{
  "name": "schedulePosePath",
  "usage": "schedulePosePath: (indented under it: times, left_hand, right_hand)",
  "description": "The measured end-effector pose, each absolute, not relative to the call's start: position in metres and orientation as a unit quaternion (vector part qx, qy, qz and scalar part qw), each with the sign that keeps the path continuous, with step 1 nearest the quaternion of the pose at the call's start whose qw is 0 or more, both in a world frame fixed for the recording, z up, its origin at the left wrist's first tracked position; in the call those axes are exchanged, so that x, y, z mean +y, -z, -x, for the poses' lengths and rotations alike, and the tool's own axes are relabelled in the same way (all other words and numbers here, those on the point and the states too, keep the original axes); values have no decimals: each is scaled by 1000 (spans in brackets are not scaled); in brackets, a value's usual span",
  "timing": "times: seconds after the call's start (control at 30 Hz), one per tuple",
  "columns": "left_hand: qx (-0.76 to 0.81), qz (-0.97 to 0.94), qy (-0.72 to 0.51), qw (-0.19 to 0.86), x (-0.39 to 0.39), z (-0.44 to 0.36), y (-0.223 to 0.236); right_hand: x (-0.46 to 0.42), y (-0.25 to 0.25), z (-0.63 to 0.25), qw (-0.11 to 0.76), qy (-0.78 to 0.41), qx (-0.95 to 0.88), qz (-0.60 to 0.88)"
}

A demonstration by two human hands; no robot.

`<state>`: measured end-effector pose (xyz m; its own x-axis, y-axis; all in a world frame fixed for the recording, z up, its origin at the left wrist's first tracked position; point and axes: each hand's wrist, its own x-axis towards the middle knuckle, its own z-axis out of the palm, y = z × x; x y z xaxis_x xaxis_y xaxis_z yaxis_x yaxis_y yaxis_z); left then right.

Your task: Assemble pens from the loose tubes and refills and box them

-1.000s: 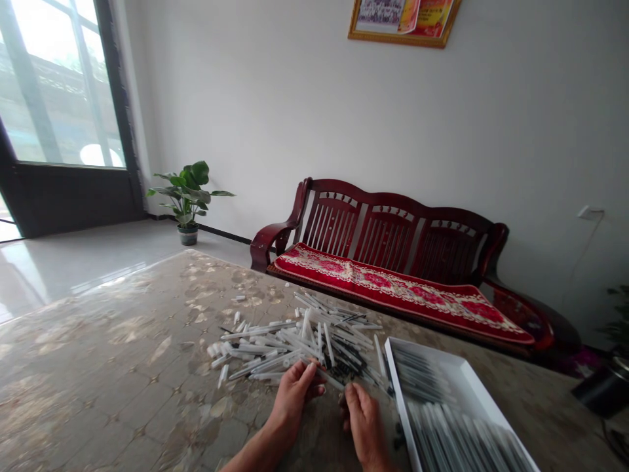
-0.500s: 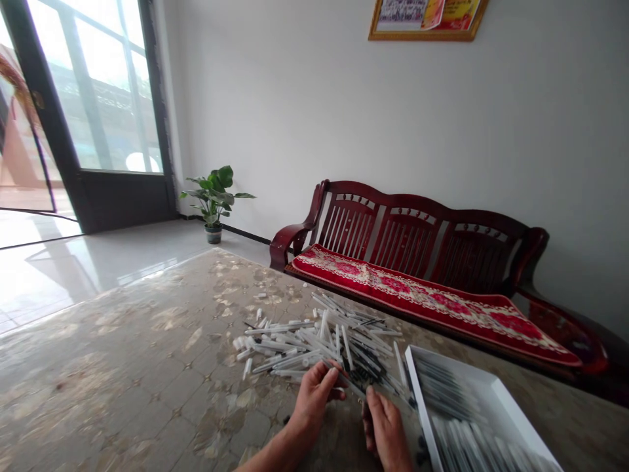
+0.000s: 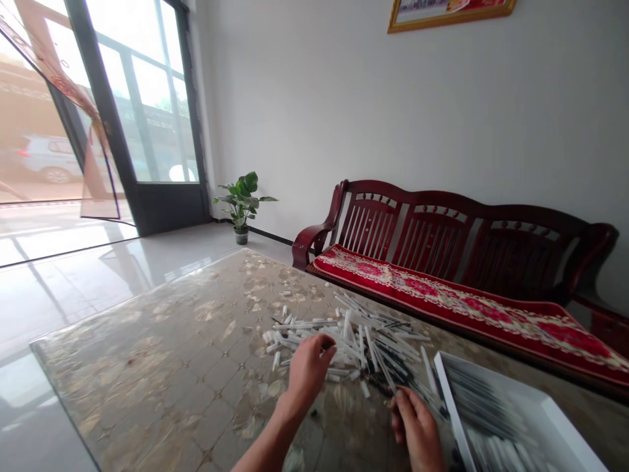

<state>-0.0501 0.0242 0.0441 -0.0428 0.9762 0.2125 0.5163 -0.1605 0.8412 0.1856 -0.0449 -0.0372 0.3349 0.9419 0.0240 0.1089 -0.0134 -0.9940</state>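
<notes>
Your left hand (image 3: pixel 307 367) reaches in from 7 o'clock, wrist bent and fingers curled at the near left side of the loose pile (image 3: pixel 348 334); whether its fingertips meet or pinch anything, you cannot tell from this view. Your right hand (image 3: pixel 415 419), at 5 o'clock of the pile, is closed on a slender tube (image 3: pixel 386 368) between thumb and fingers, its far end angled towards 11 o'clock and overlapping the pile in view. The white box (image 3: pixel 447 393) stands at 3 o'clock of that hand, its raised left wall just beside it. The tabletop (image 3: pixel 181 354) spreads from 8 to 11 o'clock of the pile, out to a straight left edge; the bench (image 3: pixel 432 229) runs along the far side, 12 to 3 o'clock. Noted materials: clear, whitish and black sticks crossing at all angles in the pile — the box's lie roughly side by side, blurred — over a glossy, floral-patterned cover, with a red runner (image 3: pixel 417 288) on dark, slatted wood.
</notes>
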Motion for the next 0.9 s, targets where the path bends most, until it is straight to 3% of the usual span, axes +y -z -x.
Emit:
schedulePosePath:
  times: [0.17, 0.43, 0.7, 0.9]
  left_hand:
    - [745, -592, -278, 131, 38, 123, -56]
    - [789, -588, -131, 121, 43, 151, -40]
    - [766, -623, -123, 97, 45, 142, -31]
    - [708, -612, -303, 178, 52, 135, -26]
  right_hand:
    - [-48, 33, -179, 559, -406, -402, 601]
    - [-49, 27, -175, 556, -414, -385, 609]
    - [-48, 31, -173, 559, -408, -394, 605]
    - [-45, 38, -176, 553, -382, -423, 607]
